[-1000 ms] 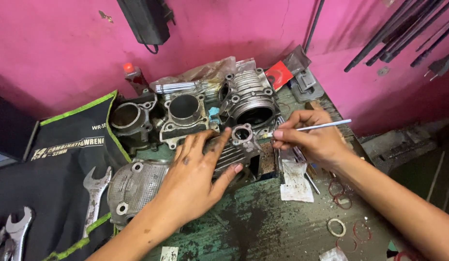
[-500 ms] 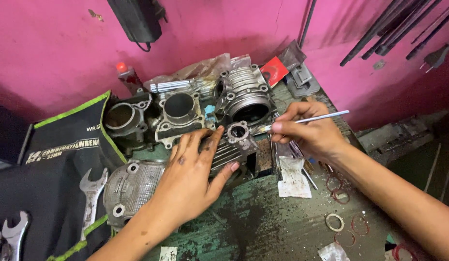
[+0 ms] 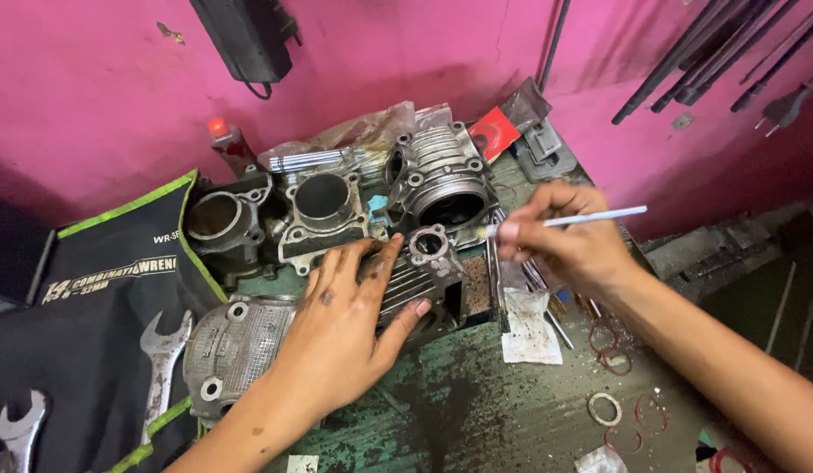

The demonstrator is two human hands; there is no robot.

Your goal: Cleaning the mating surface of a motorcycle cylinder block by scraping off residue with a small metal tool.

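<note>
Holding the finned cylinder head (image 3: 424, 280) flat under the spread left hand (image 3: 341, 328), just in front of the silver cylinder block (image 3: 441, 184), keeps it steady while the right hand (image 3: 569, 245), fingers pinched on a thin white brush (image 3: 590, 216), works the tip gently at its port.

Engine repair workshop. Finned engine cylinders (image 3: 437, 180) are crowding a grimy, paint-chipped bench (image 3: 477, 412); combination wrenches (image 3: 161, 368) are lying on a tool roll (image 3: 91, 298); metal rods (image 3: 713, 61) are leaning against the pink wall (image 3: 91, 88).
</note>
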